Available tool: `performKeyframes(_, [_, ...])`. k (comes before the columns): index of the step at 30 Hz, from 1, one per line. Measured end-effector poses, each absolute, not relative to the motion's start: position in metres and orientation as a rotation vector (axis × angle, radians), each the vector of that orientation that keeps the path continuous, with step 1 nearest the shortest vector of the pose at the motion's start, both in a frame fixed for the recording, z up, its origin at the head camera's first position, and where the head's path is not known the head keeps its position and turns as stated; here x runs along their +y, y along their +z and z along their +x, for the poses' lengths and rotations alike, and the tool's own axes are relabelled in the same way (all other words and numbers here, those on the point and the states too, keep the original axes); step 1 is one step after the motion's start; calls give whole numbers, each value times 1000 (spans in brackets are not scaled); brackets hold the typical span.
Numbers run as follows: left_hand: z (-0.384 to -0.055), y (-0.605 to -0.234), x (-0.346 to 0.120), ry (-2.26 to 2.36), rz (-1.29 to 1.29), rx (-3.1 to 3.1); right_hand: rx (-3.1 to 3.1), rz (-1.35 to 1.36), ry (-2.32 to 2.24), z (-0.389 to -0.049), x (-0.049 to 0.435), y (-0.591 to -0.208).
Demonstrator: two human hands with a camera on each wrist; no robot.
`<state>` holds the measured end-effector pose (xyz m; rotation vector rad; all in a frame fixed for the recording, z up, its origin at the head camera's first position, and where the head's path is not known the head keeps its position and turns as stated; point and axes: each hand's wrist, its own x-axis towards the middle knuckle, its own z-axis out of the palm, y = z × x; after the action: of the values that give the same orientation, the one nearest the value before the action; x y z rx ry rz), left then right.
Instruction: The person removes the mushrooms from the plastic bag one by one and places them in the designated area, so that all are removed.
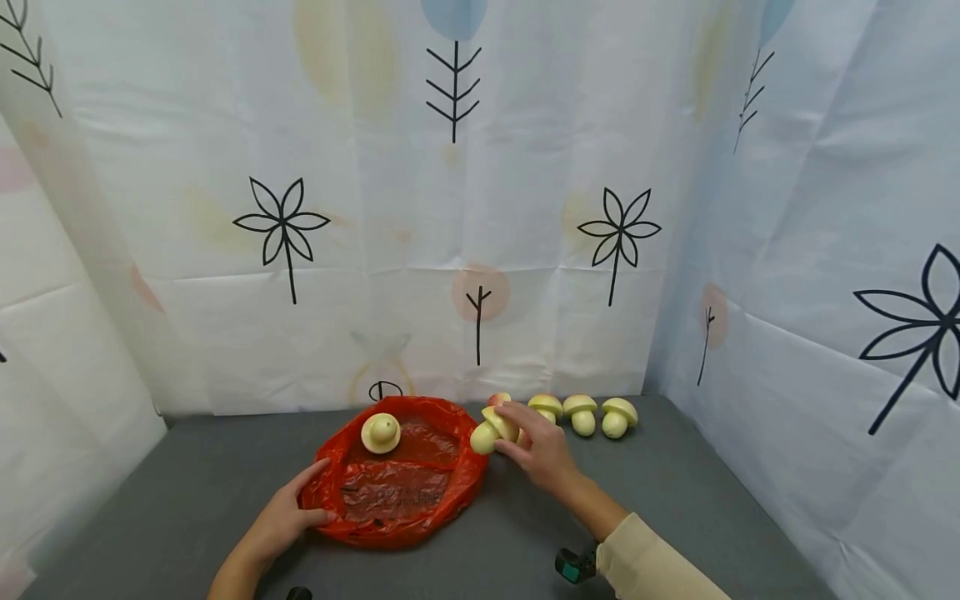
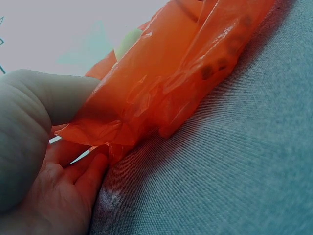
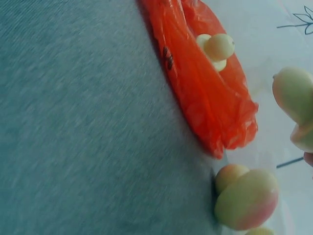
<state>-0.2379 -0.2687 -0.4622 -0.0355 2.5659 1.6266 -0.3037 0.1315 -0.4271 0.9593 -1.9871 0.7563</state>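
A red plastic bag (image 1: 471,492) lies spread open on the grey table, its rim rolled into a ring. My left hand (image 1: 276,521) grips the bag's left rim; the left wrist view shows the thumb on one side of the thin plastic (image 2: 146,98) and fingers on the other. One pale yellow-green toy mushroom (image 1: 381,432) sits inside, stem up. Just above the bag's right rim, my right hand (image 1: 542,446) pinches another toy mushroom (image 1: 487,433) by its cap, stem toward the bag. In the right wrist view this mushroom (image 3: 295,95) is partly cut off.
Right of the bag, toy mushrooms (image 1: 580,414) stand in a row along the table's back. A reddish-capped mushroom (image 1: 498,399) is partly hidden behind my right hand. Patterned white curtains (image 1: 525,333) enclose the back and sides. A black wrist device (image 1: 575,565) is by the right sleeve.
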Motion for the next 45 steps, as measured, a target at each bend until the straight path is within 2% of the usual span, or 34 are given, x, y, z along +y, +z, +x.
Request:
performKeyframes(25, [-237, -464, -270, 1633, -33, 2556, -2059, 787, 670, -296, 197, -455])
performKeyframes(45, [-236, -462, -268, 1636, -39, 2553, -2278, 593, 635, -302, 212, -470])
